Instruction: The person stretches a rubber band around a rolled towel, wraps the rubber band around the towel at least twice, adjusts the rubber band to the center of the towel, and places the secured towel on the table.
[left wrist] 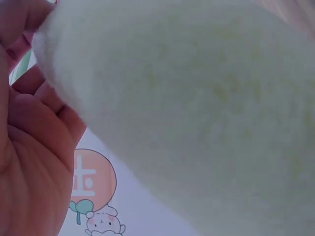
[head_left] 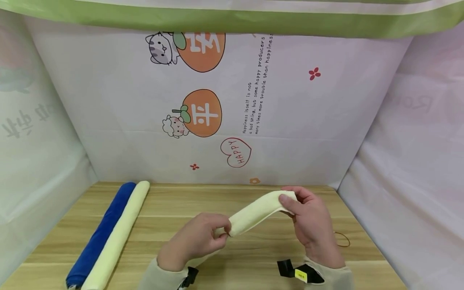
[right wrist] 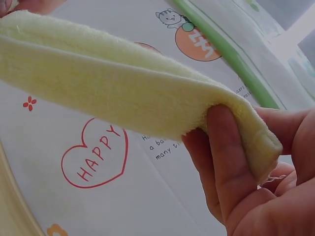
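Note:
A pale yellow towel (head_left: pixel 259 210), folded lengthwise into a narrow strip, is held above the table between both hands. My left hand (head_left: pixel 195 239) pinches its lower left part, and more of the cloth trails down behind that wrist. At the upper right end, my right hand (head_left: pixel 314 223) grips the towel with the thumb on top and fingers beneath. Up close in the right wrist view, the towel (right wrist: pixel 108 83) shows a lengthwise fold and a loose thread at its end. The left wrist view is mostly filled by the blurred towel (left wrist: pixel 187 108).
On the left of the wooden table (head_left: pixel 163 201), a rolled blue towel (head_left: pixel 101 235) lies against a rolled pale yellow towel (head_left: pixel 117 237). A thin elastic band (head_left: pixel 343 240) lies beside my right wrist. White printed fabric walls (head_left: pixel 290 108) enclose the back and sides.

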The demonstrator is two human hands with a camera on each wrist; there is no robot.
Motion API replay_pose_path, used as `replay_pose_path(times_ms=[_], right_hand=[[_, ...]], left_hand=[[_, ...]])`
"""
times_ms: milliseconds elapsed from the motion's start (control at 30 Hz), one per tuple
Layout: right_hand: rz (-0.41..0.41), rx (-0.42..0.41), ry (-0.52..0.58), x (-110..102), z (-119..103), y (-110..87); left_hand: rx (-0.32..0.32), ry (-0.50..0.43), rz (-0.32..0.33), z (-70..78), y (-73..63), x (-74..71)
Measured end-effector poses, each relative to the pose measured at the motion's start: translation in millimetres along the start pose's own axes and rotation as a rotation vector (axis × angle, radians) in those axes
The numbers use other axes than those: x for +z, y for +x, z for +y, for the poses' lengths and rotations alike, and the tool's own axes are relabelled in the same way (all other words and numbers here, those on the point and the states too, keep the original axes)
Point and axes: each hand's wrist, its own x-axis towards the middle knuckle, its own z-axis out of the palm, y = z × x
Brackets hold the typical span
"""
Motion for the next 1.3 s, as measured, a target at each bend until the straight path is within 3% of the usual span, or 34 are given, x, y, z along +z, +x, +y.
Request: replay_pose_path(times_ms=[133,300,467,567,800,900,1100,1300], right_hand=[[0.010,0.016,0.016,0,2,0.5],[0.023,0.030,0.046,-2,2,0.9],[0.002,0.021,0.051,-2,0,-0.6],[-0.010,0.008,0.067,0,-1,-1.1],[-0.008,0.003,0.084,3,2,-0.1],[0.030,0.016,0.075,0,3,1.2],[0.181,0.039,0.062,-13,0,4.9],[0.213,0.061,0.005,-19,0,8.2]], left_hand=[[0.030,0.023,-0.015,0.4,0.5,0.7],[-0.014,0.024,-0.081,1.4,-1.4,-1.0],[-0.059,0.015,-0.044,-0.5,-2.9,-0.4],[-0.129,0.008,-0.037,-0.3,-2.2,1.2],[-0.307,0.001,-0.115,2.5,1.4,6.8],[-0.343,-0.010,-0.127,1.5,1.2,7.5],[-0.377,0.048,-0.156,-9.1,-4.0,6.1],[-0.448,0.057,-0.198,-18.6,-12.5,-9.5]])
